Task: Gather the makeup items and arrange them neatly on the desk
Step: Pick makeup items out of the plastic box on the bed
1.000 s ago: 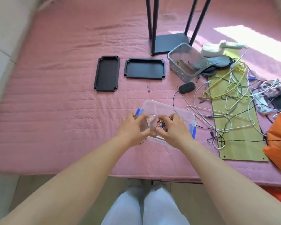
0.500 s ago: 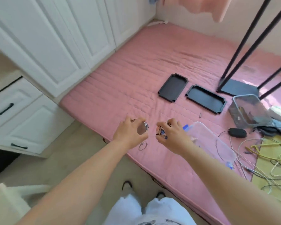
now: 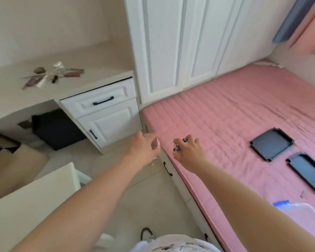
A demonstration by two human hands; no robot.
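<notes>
My left hand (image 3: 144, 148) grips a small round pinkish compact (image 3: 155, 143) with a ring dangling below it, held in the air over the floor beside the bed's edge. My right hand (image 3: 189, 149) holds a small patterned blue-and-white item (image 3: 178, 145), mostly hidden by my fingers. Up at the left is the cream desk (image 3: 102, 68). On it lie several makeup items (image 3: 51, 75): tubes, a brush and small pots, all blurred.
The pink bed (image 3: 235, 115) fills the right side, with two black trays (image 3: 272, 143) and a clear plastic box (image 3: 296, 215) on it. White drawers (image 3: 102, 104) sit under the desk, a white wardrobe (image 3: 171, 42) behind. A white chair (image 3: 35, 197) stands at lower left.
My view has swung left from the bed toward the desk. Both hands came away from the clear box with their items and now hang over the floor by the bed's edge.
</notes>
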